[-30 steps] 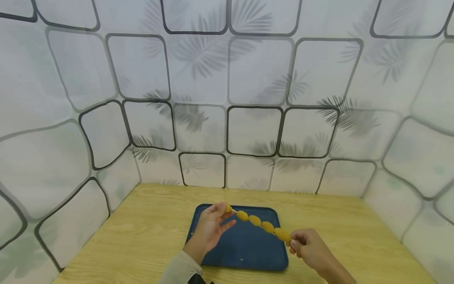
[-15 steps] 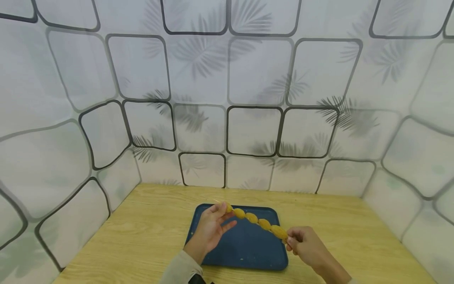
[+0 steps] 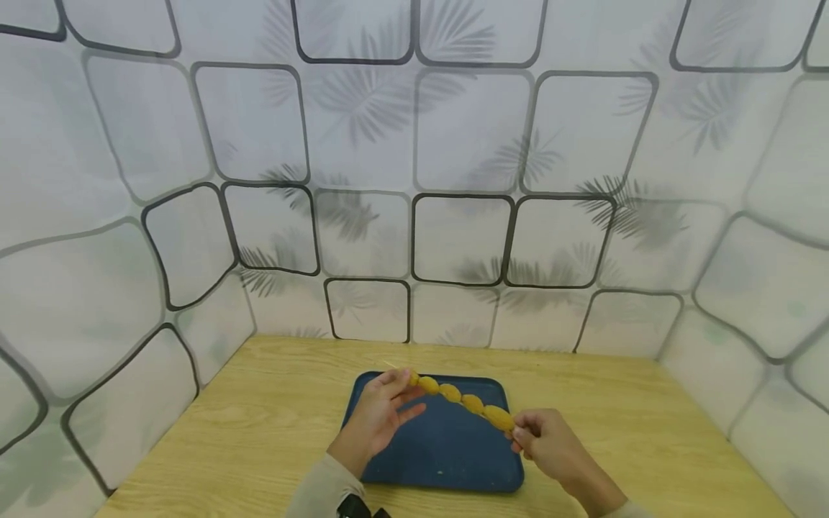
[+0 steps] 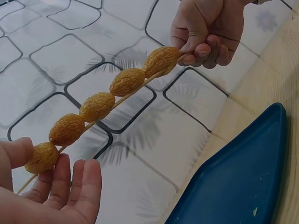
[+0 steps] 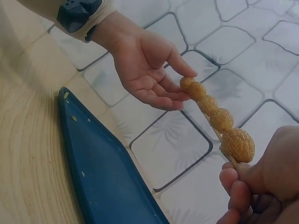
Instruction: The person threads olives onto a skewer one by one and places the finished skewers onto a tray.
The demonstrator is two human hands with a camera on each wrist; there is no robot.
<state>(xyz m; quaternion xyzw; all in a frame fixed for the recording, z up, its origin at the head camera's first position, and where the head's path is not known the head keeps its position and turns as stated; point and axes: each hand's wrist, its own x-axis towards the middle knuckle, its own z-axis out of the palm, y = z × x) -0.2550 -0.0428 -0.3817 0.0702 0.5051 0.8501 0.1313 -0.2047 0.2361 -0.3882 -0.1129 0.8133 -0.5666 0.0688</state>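
Observation:
A thin wooden skewer bears several golden-brown, wrinkled oval balls (image 3: pixel 450 393) in a row, held in the air above a blue tray (image 3: pixel 447 464). My left hand (image 3: pixel 377 416) pinches the ball at the far end (image 4: pixel 42 157) between thumb and fingers, its other fingers spread. The stick's tip pokes out past that ball. At the other end, my right hand (image 3: pixel 550 442) pinches the stick close to the largest ball (image 5: pixel 238 145), its fingers curled. In the left wrist view the skewer slants up toward the right hand (image 4: pixel 208 32).
The tray lies on a pale wooden table (image 3: pixel 246 432), with small crumbs (image 5: pixel 74 118) on it. Patterned curtain-like walls (image 3: pixel 363 230) stand behind the table and at both sides. A dark watch (image 5: pixel 77 15) is on the left wrist.
My right hand has moved left and slightly up, bringing the stick with it. The gap beside the end ball has closed, and the tip sticks out further past my nearly still left hand.

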